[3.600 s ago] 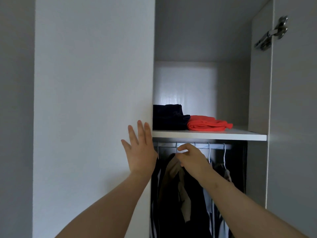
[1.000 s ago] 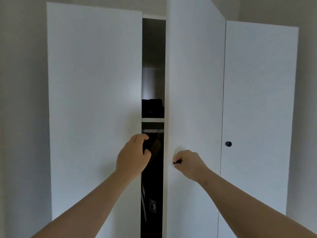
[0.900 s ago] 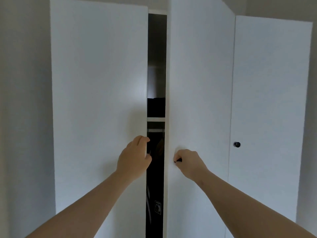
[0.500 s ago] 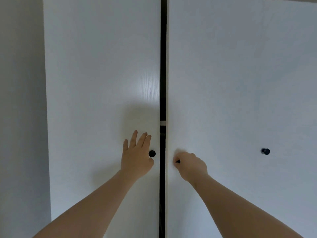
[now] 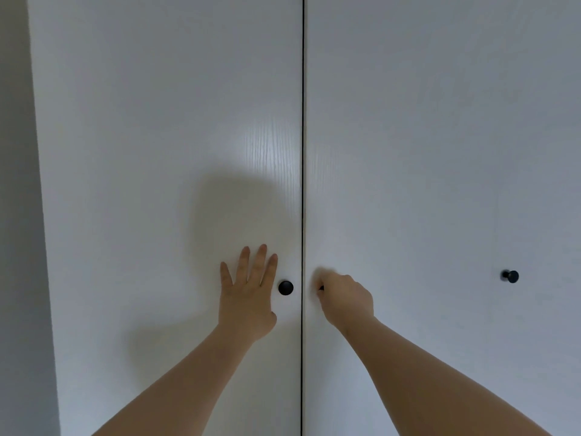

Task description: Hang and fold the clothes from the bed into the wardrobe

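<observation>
The white wardrobe fills the view with its doors shut; only a thin dark seam runs between the left door (image 5: 157,152) and the middle door (image 5: 408,136). My left hand (image 5: 248,294) presses flat on the left door, fingers straight, just left of its round black knob (image 5: 285,287). My right hand (image 5: 344,298) grips the middle door's black knob (image 5: 321,288), which shows only as a sliver at my fingers. The clothes inside are hidden behind the doors.
A third black knob (image 5: 511,276) sticks out of the right door. A grey wall (image 5: 19,215) borders the wardrobe on the left.
Both doors swung shut; the gap that showed the shelf and hanging clothes narrowed to a seam. My left hand left the door's edge and now lies flat on the panel.
</observation>
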Demonstrator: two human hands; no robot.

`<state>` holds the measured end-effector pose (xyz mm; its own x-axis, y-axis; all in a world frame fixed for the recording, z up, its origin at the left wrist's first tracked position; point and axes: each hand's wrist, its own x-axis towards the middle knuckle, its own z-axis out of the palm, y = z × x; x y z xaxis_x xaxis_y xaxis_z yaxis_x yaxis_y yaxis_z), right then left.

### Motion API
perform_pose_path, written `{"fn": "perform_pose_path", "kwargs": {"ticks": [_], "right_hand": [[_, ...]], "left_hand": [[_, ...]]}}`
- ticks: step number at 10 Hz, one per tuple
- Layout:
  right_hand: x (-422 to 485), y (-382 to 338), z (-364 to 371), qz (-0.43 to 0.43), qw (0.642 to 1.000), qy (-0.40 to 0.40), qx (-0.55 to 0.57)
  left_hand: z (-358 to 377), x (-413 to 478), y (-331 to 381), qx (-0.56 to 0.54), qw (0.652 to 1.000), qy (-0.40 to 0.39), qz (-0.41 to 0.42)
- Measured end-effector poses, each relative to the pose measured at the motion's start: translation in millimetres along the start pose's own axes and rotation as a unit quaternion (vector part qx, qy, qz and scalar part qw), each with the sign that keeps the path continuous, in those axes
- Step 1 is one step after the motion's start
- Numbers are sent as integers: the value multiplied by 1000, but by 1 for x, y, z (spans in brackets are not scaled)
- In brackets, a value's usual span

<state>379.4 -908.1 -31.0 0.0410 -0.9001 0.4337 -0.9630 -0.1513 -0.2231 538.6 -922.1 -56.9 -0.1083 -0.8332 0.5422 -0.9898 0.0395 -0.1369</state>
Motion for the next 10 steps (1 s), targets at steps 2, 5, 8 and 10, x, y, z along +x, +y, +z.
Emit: {"fn": "perform_pose_path", "kwargs": {"ticks": [2, 5, 8, 10], "right_hand": [[9, -8, 7, 4, 1000, 9, -22], [17, -11, 9, 20, 999, 9, -31], [23, 17, 10, 41, 963, -56, 259], [-6, 50, -30, 53, 909, 19, 413]], "left_hand": [[15, 6, -4, 3, 996, 89, 25], [35, 13, -6, 24, 990, 136, 32], [11, 7, 0, 43, 999, 10, 6], [-13, -2, 2, -1, 999, -47, 5]]}}
